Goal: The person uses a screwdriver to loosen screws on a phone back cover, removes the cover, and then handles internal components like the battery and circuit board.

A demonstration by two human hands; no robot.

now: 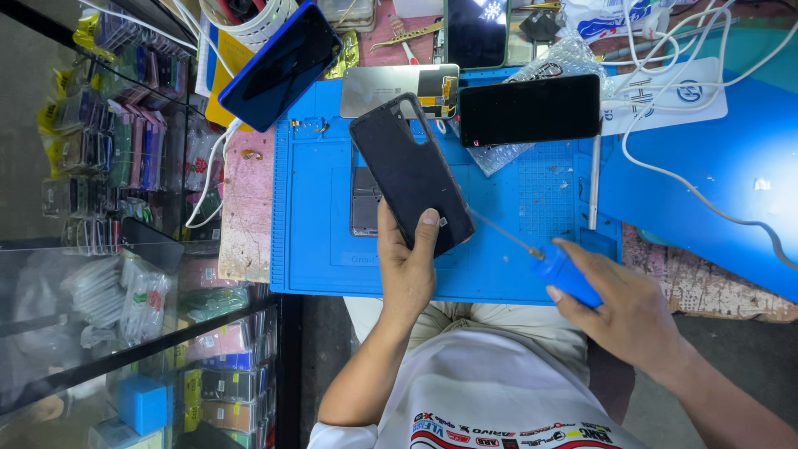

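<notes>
Our left hand point(406, 266) gripped the black phone back cover point(407, 183) at centre frame, thumb pressed on its lower edge, holding it tilted over the blue work mat point(316, 241). Our right hand point(619, 303), lower right, was clenched around a blue-handled screwdriver point(565, 274), its thin shaft reaching the cover's edge. The phone seemed already opened: a grey inner frame point(364, 204) lay beneath the cover, and a dark screen panel point(529, 110) and metal plate point(399, 90) rested apart toward the top, so reassembly looked unfinished.
</notes>
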